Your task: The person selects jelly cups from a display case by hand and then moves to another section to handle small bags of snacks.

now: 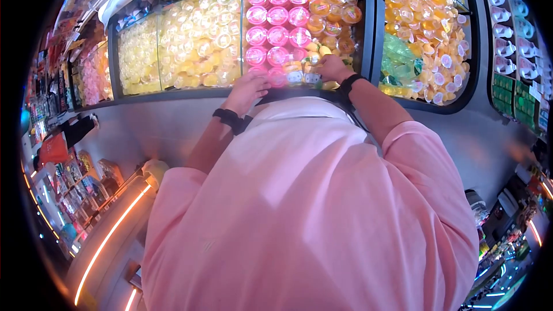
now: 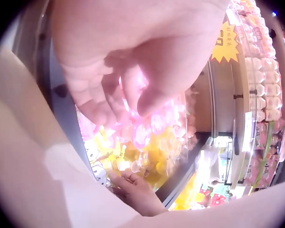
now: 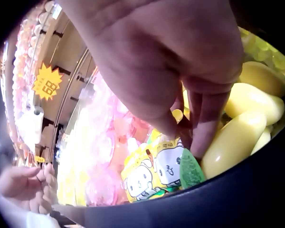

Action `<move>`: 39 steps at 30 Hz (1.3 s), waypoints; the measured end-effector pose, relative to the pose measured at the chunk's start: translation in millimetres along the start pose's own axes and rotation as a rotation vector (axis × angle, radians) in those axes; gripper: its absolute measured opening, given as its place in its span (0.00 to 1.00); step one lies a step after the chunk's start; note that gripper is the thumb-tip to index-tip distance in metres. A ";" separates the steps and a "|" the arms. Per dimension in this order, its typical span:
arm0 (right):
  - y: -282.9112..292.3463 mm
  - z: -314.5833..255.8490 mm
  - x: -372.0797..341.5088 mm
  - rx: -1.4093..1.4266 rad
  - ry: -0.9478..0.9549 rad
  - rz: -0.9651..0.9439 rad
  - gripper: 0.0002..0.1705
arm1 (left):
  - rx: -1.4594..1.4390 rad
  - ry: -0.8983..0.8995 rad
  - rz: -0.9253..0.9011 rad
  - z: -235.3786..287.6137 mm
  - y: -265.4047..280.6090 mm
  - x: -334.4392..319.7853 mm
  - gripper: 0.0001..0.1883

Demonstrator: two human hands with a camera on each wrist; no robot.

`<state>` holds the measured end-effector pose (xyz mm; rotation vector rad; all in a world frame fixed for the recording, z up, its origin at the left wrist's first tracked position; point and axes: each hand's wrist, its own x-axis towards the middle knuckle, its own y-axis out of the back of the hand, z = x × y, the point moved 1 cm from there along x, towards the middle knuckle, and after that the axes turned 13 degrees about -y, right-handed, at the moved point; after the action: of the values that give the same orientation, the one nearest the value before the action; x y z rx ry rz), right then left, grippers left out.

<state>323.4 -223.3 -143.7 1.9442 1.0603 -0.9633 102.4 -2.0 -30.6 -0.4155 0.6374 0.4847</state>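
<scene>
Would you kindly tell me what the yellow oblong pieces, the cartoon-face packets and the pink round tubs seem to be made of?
Yellow oblong pieces: probably smooth moulded plastic, semi-gloss, judging by even colour and soft highlights. Cartoon-face packets: perhaps plastic film, though coated paper is possible; printed faces show. Pink round tubs: likely glossy plastic, with bright reflections on top.

Yellow starburst price sign [image 3: 48,82], green packets [image 1: 398,56] in the right-hand bin [image 1: 475,40], glowing orange strip [image 1: 107,240] along a curved counter [image 1: 87,246]
</scene>
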 end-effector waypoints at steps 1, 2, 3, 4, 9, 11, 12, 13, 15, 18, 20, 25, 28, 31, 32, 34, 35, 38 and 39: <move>-2.2 -0.4 -1.9 -0.014 0.029 -0.006 0.23 | -0.003 0.003 0.004 0.8 -3.0 -0.3 0.17; -4.2 -0.7 -3.6 -0.027 0.058 -0.014 0.22 | -0.013 -0.005 -0.010 1.3 -6.3 -1.4 0.17; -5.3 -0.7 -3.8 -0.107 0.111 0.001 0.23 | -0.021 -0.012 -0.021 3.8 -11.8 -3.6 0.17; -6.3 -1.3 -4.0 -0.229 0.216 0.095 0.22 | -0.028 -0.017 -0.034 6.8 -17.1 -6.0 0.17; 0.2 -19.6 -38.0 -0.577 0.325 0.289 0.22 | 0.052 0.011 0.003 6.2 -36.9 -7.6 0.18; 9.8 -24.3 -56.7 -0.626 0.261 0.221 0.21 | 0.053 0.012 0.005 -1.2 -36.3 -6.4 0.18; 11.8 -20.7 -61.9 -0.653 0.227 0.183 0.21 | 0.050 0.010 0.005 -4.4 -36.0 -6.8 0.18; 11.5 -6.9 -53.1 -0.701 0.268 0.111 0.19 | 0.046 0.008 0.004 -7.8 -36.3 -8.4 0.18; 9.6 11.4 -43.0 -0.703 0.328 0.074 0.18 | 0.024 0.030 0.022 -9.0 -35.3 -10.0 0.18; 14.2 19.6 -38.4 -0.802 0.449 0.046 0.19 | -0.022 0.029 0.027 -10.6 -25.2 -7.0 0.17; 15.9 12.8 -38.0 -0.900 0.415 -0.007 0.20 | -0.031 0.016 0.015 -10.1 -16.8 -2.6 0.17; 36.0 -17.5 -66.0 -0.905 0.160 -0.168 0.17 | 0.037 -0.018 0.004 16.1 -14.6 0.6 0.17; 50.7 -22.7 -73.6 -0.975 0.075 -0.152 0.18 | 0.039 -0.008 -0.035 19.5 -6.9 14.1 0.17; 54.4 -38.4 -76.1 -0.757 0.104 0.024 0.20 | -0.003 -0.002 -0.076 20.0 -3.7 18.8 0.17; 55.7 -49.5 -85.4 -0.656 0.110 0.097 0.21 | -0.003 0.005 -0.081 19.6 -3.1 19.8 0.17; 48.4 -40.0 -55.3 -0.604 0.330 0.223 0.18 | 0.002 0.018 -0.091 19.1 -2.5 22.9 0.17; 41.7 -35.3 -48.7 -0.524 0.439 0.285 0.17 | -0.005 0.021 -0.101 17.8 -1.5 24.7 0.17; 32.8 -27.5 -51.8 -0.515 0.496 0.376 0.16 | -0.010 0.040 -0.123 15.6 -1.7 23.7 0.17; 31.3 -27.7 -60.9 -0.578 0.447 0.376 0.18 | -0.007 0.043 -0.122 18.7 -4.6 20.9 0.18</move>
<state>335.1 -234.3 -71.6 1.7919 1.0099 0.0050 128.1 9.9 -29.4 -0.4698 0.6480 0.3624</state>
